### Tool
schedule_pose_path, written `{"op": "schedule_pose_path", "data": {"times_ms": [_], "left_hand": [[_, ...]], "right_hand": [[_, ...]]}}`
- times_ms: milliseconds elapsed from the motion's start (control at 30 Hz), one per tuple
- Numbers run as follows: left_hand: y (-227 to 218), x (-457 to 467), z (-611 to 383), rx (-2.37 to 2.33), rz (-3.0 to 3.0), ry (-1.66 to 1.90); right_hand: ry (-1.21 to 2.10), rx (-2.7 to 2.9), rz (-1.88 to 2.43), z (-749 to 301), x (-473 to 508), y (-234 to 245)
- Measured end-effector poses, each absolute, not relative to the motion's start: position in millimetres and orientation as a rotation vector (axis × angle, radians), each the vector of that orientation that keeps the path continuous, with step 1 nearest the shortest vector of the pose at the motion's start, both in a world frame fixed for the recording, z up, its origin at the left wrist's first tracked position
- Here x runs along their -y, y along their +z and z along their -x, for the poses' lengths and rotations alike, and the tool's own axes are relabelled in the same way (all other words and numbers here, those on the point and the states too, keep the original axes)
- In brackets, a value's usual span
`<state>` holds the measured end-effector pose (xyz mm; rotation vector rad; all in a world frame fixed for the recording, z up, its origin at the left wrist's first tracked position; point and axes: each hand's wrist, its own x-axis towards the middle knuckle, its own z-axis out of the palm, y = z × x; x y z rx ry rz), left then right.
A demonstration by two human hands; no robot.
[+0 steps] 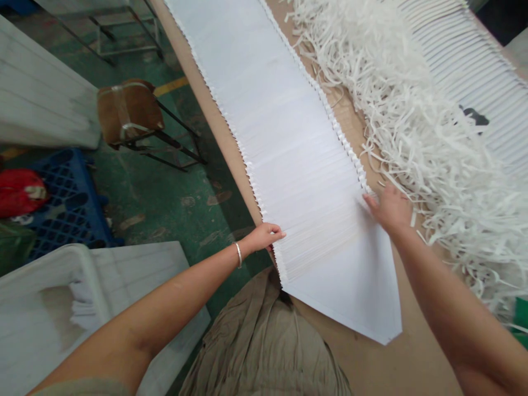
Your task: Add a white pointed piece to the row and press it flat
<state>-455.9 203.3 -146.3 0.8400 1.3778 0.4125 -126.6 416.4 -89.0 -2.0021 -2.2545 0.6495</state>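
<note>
A long row of overlapping white paper sheets (289, 137) lies fanned along the table, their stepped edges showing on both sides. The nearest sheet has a pointed front end and shows a broad bare face. At the left edge of the row, my left hand (266, 236) is closed, thumb and fingers pinched on the paper edge. My right hand (391, 208) is at the opposite edge, its thumb toward the sheets. Motion blurs its fingers, so I cannot make out a grip.
A heap of white paper strips (396, 104) covers the table's right side, with another row of sheets (466, 60) beyond it. A brown stool (130, 113), a blue pallet (70, 192) and white bins (136, 275) stand left of the brown table (355, 363).
</note>
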Motion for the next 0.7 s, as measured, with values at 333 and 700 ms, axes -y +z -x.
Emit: {"op": "schedule_pose_path", "data": {"times_ms": [333, 700], "left_hand": [[-150, -199, 457, -1.355, -0.796, 0.439], [-131, -204, 464, -1.400, -0.863, 0.309]], "right_hand": [[0.333, 2.746, 1.719, 143, -299, -98], [0.528, 2.789, 1.606, 121, -280, -92]]}}
